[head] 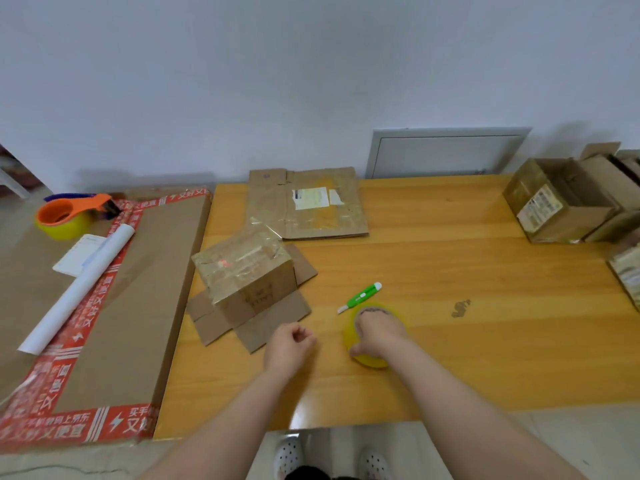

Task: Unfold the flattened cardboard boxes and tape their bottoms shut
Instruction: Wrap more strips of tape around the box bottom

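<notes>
Right hand [377, 332] grips the yellow tape roll [372, 361] near the table's [450, 265] front edge. The upturned cardboard box [246, 275] lies to its left and farther in, nearer the left hand [289, 344] (fingers curled, holding nothing).

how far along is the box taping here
Done: the small brown cardboard box stands upside down, its bottom covered in clear tape; open brown boxes sit at the right edge. In hand: the right hand grips the yellow tape roll; the left hand is curled, empty. Left: the flattened cardboard box at the back.
</notes>
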